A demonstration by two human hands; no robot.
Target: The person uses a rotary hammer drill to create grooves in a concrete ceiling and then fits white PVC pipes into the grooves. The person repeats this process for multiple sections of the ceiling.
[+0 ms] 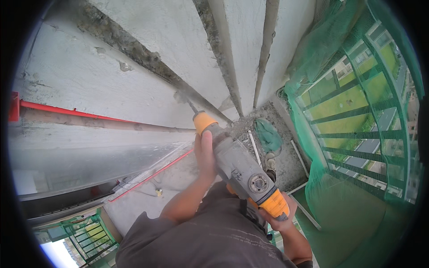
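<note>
A yellow and grey rotary hammer drill (pixel 241 167) lies slantwise across the middle, its nose toward the wall. Near the yellow collar at its front, my left hand (pixel 205 154) is closed around the tool. At the yellow rear end, my right hand (pixel 281 214) is closed too; the tool's body partly hides its fingers. The thin bit (pixel 192 105) meets the pale plastered wall (pixel 156 94) beside a long chased groove (pixel 172 80), and a hazy, dusty spot surrounds its tip. Several rough grooves run along this wall.
Rubble and a crumpled green cloth (pixel 268 135) lie on the floor beyond the drill, by my boot (pixel 271 161). White pipes (pixel 255 149) lie there too. Green netting (pixel 319 178) and a railing (pixel 357 114) edge the right, high above ground. A red strip (pixel 76 110) runs along the left.
</note>
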